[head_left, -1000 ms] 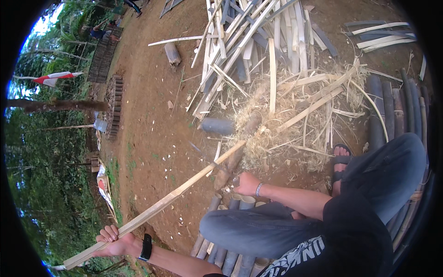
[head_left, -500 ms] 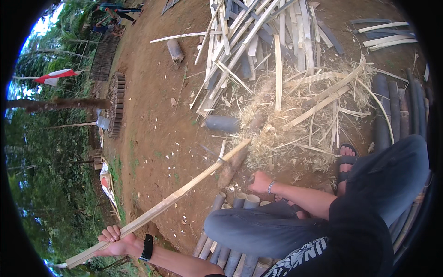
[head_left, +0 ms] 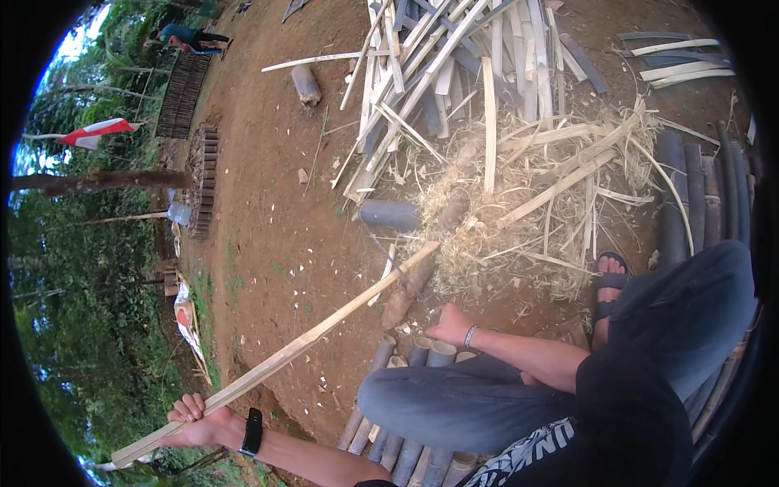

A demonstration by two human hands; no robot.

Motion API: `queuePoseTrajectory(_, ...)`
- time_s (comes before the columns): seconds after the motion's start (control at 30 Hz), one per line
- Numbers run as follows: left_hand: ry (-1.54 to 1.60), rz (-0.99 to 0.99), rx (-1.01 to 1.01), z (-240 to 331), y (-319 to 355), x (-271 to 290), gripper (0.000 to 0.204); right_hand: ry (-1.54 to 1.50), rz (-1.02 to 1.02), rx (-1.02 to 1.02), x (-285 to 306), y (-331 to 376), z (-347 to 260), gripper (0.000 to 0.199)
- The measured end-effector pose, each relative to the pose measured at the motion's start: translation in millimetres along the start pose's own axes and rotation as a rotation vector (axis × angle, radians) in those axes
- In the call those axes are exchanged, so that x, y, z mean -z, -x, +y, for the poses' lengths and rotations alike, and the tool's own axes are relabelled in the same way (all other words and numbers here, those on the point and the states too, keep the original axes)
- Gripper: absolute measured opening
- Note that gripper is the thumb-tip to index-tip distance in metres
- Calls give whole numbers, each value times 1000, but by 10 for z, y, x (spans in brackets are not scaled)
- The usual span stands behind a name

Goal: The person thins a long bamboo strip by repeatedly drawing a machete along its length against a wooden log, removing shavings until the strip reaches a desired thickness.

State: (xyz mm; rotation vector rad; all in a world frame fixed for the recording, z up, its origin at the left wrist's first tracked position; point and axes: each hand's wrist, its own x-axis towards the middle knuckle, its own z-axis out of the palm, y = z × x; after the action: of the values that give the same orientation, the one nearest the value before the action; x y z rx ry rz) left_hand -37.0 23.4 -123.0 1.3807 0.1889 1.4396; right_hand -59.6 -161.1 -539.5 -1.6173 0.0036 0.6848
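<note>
My left hand (head_left: 199,424), wearing a black wristband, is closed around the lower end of a long pale bamboo strip (head_left: 304,342). The strip slants up to the right, and its far end lies over a brown log (head_left: 406,299) on the ground. My right hand (head_left: 451,325), in a fist with a bracelet at the wrist, is beside my knee, right of the log. It grips a knife whose thin blade, seen nearly edge-on, points up-left toward the strip; the handle is mostly hidden by my fingers.
Curly shavings (head_left: 519,211) cover the ground ahead, with a pile of split bamboo strips (head_left: 462,57) beyond. A dark bamboo piece (head_left: 389,215) lies by the log. Bamboo poles (head_left: 672,195) stand at the right; cut tubes (head_left: 441,353) are under my leg. Another person (head_left: 191,38) is far off.
My right hand has shifted slightly left and the knife blade has swung closer to the strip. My left hand and the strip have moved slightly left. The distant person has moved.
</note>
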Motion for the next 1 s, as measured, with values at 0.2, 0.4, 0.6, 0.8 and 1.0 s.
queuePoseTrajectory(0.2, 28, -39, 29, -3, -17, -24, 63, -15, -33, -164, 285, -126, 327, 27)
queuePoseTrajectory(0.4, 11, 2, 15, -26, -38, -38, 64, 42, 2, 154, -55, -50, -88, 36)
queuePoseTrajectory(0.6, -24, 20, 1, -10, 7, -124, 64, -1, 43, -153, 152, -226, 530, 34)
queuePoseTrajectory(0.8, -65, 36, 1, -70, -80, -142, 64, -22, 114, 42, -108, -127, 289, 34)
queuePoseTrajectory(1.0, -70, 7, -14, -93, -172, -114, 64, 44, 99, -157, 134, -179, 478, 35)
